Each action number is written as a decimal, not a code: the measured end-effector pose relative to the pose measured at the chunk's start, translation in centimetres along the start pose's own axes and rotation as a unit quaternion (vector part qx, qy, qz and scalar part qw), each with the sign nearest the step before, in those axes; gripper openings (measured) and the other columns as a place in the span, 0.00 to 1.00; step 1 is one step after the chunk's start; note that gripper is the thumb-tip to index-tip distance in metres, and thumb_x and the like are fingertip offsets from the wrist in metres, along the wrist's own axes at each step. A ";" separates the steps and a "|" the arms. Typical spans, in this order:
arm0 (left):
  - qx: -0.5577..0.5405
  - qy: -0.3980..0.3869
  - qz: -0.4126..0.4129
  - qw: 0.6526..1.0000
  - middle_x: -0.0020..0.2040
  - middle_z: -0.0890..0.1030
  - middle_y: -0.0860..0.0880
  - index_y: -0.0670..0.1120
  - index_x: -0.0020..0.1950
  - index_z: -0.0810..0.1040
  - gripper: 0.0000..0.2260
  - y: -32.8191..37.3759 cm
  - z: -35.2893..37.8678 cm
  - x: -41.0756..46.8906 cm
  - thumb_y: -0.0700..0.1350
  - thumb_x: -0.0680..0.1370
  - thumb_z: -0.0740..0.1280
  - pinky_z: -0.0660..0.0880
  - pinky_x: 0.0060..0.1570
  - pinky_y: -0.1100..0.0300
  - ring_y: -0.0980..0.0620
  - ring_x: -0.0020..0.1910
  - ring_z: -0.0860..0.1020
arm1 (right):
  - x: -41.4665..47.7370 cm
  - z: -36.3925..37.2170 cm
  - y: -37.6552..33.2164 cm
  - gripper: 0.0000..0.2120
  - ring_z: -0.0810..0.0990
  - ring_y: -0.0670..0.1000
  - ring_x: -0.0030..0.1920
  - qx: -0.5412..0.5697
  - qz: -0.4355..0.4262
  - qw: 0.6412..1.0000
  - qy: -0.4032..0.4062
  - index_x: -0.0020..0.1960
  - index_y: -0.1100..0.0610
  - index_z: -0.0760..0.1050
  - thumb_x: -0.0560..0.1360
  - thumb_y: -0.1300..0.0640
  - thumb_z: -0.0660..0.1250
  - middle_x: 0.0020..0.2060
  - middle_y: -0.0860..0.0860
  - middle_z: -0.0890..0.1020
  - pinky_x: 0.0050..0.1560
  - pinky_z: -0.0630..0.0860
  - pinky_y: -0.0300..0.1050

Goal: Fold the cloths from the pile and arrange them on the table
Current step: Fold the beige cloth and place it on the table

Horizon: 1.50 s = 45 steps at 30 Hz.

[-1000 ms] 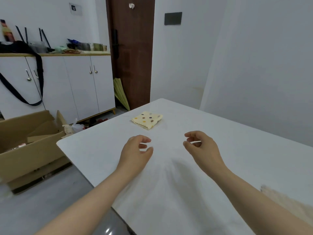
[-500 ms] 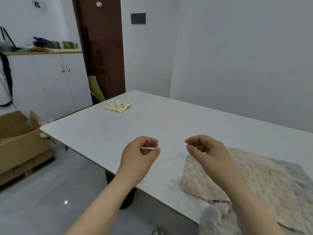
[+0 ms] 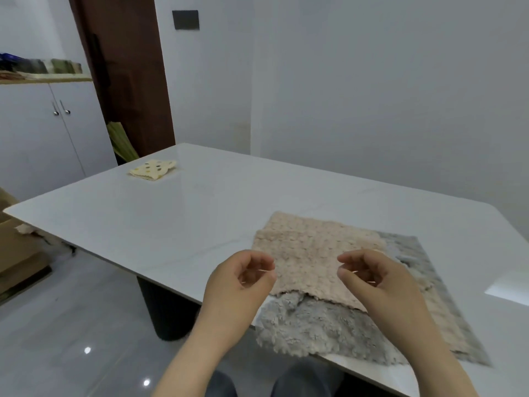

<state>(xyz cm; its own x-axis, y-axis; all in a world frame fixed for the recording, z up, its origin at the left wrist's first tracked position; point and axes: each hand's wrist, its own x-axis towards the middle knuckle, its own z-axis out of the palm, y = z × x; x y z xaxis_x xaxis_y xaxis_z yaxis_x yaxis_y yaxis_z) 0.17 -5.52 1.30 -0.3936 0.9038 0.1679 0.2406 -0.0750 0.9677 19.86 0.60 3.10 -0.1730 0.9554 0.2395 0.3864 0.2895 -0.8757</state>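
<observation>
Head view: the pile is now right under the hands. The left hand [image 3: 240, 285] hovers at the near-left corner of the beige cloth [image 3: 309, 247], and the right hand [image 3: 372, 279] hangs over its near-right part. Both have fingers loosely curled, thumbs close to the fingertips, and neither is pinching or holding anything. I can't tell whether either one brushes the fabric.

The beige cloth lies on top of the grey cloth [image 3: 300, 325], which pokes out below the wrists and hangs off the table [image 3: 186, 219] edge. The spotted cloth [image 3: 153, 169] sits folded well ahead and to the left of the left hand, so one piece looks done and this is the reach for the next.

A second ago the spotted cloth is just beyond the fingertips and only a sliver of the pile shows past the right forearm. Half a second ago the beige cloth comes in under the right hand. Now it lies beneath both, and the spotted cloth has dropped far back. The hands keep the same curled, empty shape throughout. My guess is a pinch on the beige cloth's near corners comes next.
</observation>
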 end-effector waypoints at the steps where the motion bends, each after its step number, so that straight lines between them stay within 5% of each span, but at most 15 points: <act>1: 0.003 -0.004 0.001 1.000 0.43 0.84 0.57 0.52 0.45 0.81 0.07 -0.2 0.5 -0.2 0.40 0.73 0.71 0.76 0.43 0.71 0.62 0.42 0.81 | 0.0 -0.5 0.4 0.08 0.78 0.40 0.35 -0.007 0.003 1.000 0.000 0.44 0.47 0.80 0.72 0.61 0.71 0.37 0.45 0.83 0.35 0.73 0.27; 10: 0.055 -0.040 0.006 0.998 0.45 0.83 0.60 0.54 0.45 0.81 0.09 -1.6 1.9 1.1 0.39 0.71 0.73 0.77 0.49 0.67 0.61 0.46 0.81 | 0.5 -1.7 2.8 0.11 0.78 0.38 0.46 -0.133 0.003 0.990 -0.036 0.47 0.43 0.79 0.69 0.57 0.74 0.41 0.40 0.82 0.48 0.74 0.34; 20: 0.223 -0.090 0.076 0.968 0.50 0.78 0.63 0.56 0.51 0.79 0.11 -2.9 3.2 2.1 0.44 0.72 0.72 0.65 0.47 0.82 0.71 0.52 0.73 | 1.4 -2.7 3.9 0.12 0.74 0.33 0.50 -0.225 -0.030 0.967 -0.114 0.50 0.40 0.77 0.70 0.52 0.73 0.48 0.35 0.78 0.49 0.69 0.28; 25: 0.261 -0.116 0.096 0.953 0.53 0.76 0.64 0.57 0.55 0.77 0.13 -3.6 3.9 2.6 0.47 0.72 0.71 0.65 0.56 0.76 0.67 0.56 0.72 | 1.6 -2.5 4.0 0.12 0.73 0.34 0.52 -0.278 -0.059 0.948 -0.146 0.53 0.40 0.76 0.70 0.48 0.71 0.51 0.34 0.75 0.50 0.66 0.26; 29: 0.281 -0.129 0.110 0.945 0.55 0.75 0.63 0.57 0.58 0.76 0.14 -4.1 4.1 2.9 0.47 0.73 0.70 0.65 0.56 0.75 0.64 0.57 0.71 | 1.6 -1.8 4.1 0.14 0.72 0.38 0.56 -0.316 -0.075 0.929 -0.176 0.57 0.41 0.75 0.72 0.46 0.69 0.52 0.35 0.73 0.58 0.68 0.33; 36: 0.305 -0.124 0.148 0.932 0.53 0.77 0.59 0.53 0.56 0.78 0.12 -4.2 4.5 3.5 0.46 0.74 0.69 0.65 0.53 0.75 0.61 0.54 0.73 | 1.9 -1.3 4.4 0.11 0.74 0.40 0.54 -0.325 -0.070 0.927 -0.172 0.55 0.43 0.78 0.72 0.48 0.69 0.51 0.38 0.75 0.56 0.70 0.36; 41: 0.305 -0.114 0.170 0.930 0.48 0.79 0.58 0.52 0.48 0.82 0.05 -3.8 5.1 3.9 0.47 0.75 0.68 0.72 0.52 0.62 0.59 0.50 0.75 | 2.6 -1.5 4.0 0.07 0.74 0.39 0.50 -0.338 -0.082 0.923 -0.166 0.51 0.45 0.80 0.74 0.50 0.68 0.48 0.39 0.77 0.52 0.70 0.33; 45: 0.295 -0.100 0.191 0.931 0.45 0.78 0.59 0.52 0.45 0.80 0.03 -3.3 5.0 4.3 0.46 0.75 0.67 0.71 0.47 0.67 0.61 0.46 0.75 | 3.1 -2.0 3.4 0.06 0.75 0.39 0.46 -0.342 -0.091 0.923 -0.150 0.50 0.45 0.79 0.74 0.47 0.67 0.46 0.40 0.78 0.50 0.74 0.36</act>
<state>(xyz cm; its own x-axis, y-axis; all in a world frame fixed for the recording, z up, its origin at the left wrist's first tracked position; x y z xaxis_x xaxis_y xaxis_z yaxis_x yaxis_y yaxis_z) 2.10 0.71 -2.13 -0.0205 0.9234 0.3832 0.7980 -0.2157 0.5627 22.42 4.67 1.67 -0.4950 0.8575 0.1405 0.7901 0.5114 -0.3379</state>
